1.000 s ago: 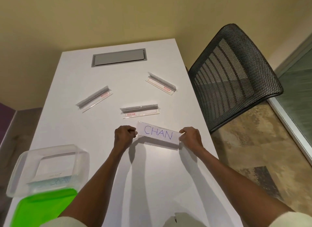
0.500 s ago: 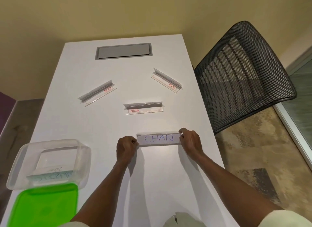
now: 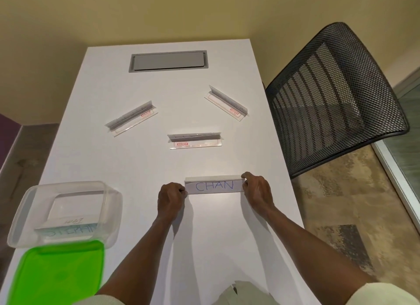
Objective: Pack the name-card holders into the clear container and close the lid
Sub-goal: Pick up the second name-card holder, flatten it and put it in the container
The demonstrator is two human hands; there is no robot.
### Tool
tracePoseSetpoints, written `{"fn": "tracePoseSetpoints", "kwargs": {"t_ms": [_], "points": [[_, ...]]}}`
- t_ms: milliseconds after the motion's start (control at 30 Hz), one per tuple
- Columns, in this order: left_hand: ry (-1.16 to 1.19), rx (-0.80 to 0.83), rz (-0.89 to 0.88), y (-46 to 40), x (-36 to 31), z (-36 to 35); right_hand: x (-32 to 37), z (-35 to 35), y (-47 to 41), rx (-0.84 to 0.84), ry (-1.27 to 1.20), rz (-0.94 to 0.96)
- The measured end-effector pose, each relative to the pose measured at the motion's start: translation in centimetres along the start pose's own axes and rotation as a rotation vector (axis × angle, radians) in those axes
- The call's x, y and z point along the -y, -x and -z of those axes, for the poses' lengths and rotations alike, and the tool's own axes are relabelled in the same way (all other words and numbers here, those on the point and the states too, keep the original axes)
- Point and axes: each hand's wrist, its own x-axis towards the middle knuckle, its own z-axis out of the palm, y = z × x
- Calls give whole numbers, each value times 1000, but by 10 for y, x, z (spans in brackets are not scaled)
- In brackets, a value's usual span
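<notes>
Right now both hands pinch one name-card holder marked CHAN (image 3: 214,186) by its ends, left hand (image 3: 171,196) on the left end and right hand (image 3: 256,190) on the right, near the middle of the white table (image 3: 95,159). Three more holders lie toward the far edge: one left (image 3: 131,119), one centre (image 3: 195,140), one right (image 3: 226,103). By the near left corner sits the clear container (image 3: 66,213), holders already inside, with the green lid (image 3: 56,275) just before it.

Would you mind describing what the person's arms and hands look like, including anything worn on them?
Both forearms are bare, with pale cream sleeves pushed up near the elbows, visible at the bottom edge. The left hand and right hand are bare too: no gloves, rings, watch or markings show.
</notes>
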Motion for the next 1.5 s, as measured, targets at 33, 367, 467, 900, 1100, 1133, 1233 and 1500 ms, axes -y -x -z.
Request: {"fn": "tracePoseSetpoints", "kwargs": {"t_ms": [33,367,467,900,1100,1133,1233,1500], "points": [[7,-3,-4,0,-1,0,0,0,0,6,7,-1],[5,-86,21,3,-3,9,1,4,7,-31,39,-46],[3,-157,-107,5,1,15,-4,7,9,-60,38,2],[-352,68,-406,-16,-19,21,-11,19,-10,189,275,313],[-368,81,-381,-14,-24,14,4,22,-10,174,334,376],[-386,90,-388,-13,-25,14,5,22,-9,149,336,397],[-414,92,-392,-13,-30,16,5,20,-4,78,331,428],[-372,70,-360,-19,-29,15,7,18,-8,41,278,384]]}}
